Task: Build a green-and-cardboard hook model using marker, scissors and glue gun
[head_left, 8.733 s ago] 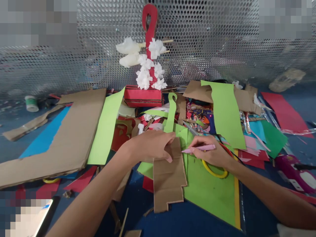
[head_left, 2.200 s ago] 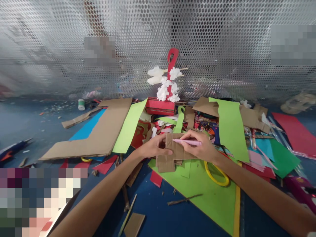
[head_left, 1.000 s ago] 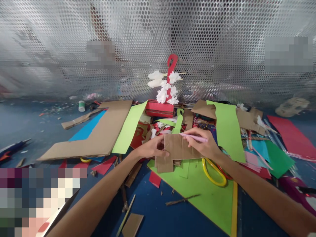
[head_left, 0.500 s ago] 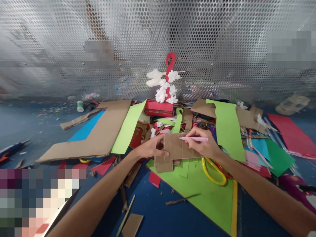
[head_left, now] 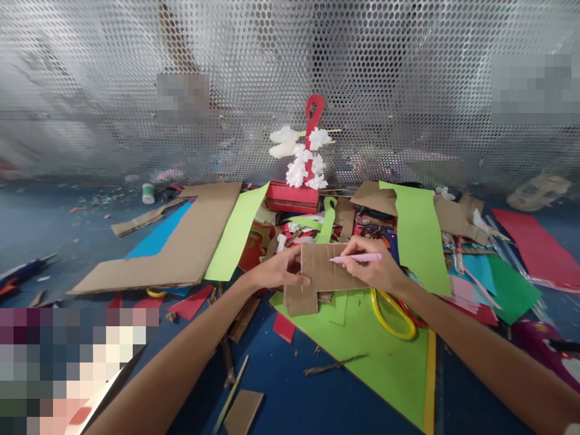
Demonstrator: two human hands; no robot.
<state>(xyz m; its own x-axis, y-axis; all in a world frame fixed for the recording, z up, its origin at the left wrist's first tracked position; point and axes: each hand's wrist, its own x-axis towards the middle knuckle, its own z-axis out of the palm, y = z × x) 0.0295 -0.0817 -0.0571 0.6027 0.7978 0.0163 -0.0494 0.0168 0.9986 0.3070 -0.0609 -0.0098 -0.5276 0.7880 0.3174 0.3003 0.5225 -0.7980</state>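
Observation:
My left hand (head_left: 283,270) pinches the left edge of a brown cardboard piece (head_left: 327,270), its thumb lying on the front face. A pink pen (head_left: 360,258) is gripped in my right hand (head_left: 374,266), with its tip at or just over the cardboard; contact cannot be made out. Part of the cardboard's right side is hidden behind the right hand. Just below lies a light green sheet (head_left: 376,368), and yellow-handled scissors (head_left: 389,323) rest on it under my right wrist.
Behind the hands stands a red box (head_left: 292,198) with a red hook-shaped stem and white paper flowers. A large cardboard sheet (head_left: 181,241) lies left, a green strip (head_left: 419,241) right. Twigs and scraps litter the blue surface (head_left: 290,399). A perforated metal panel (head_left: 290,72) rises at the back.
The pen tip has shifted slightly down on the cardboard, and my right hand has moved a little with it. My left hand keeps its hold.

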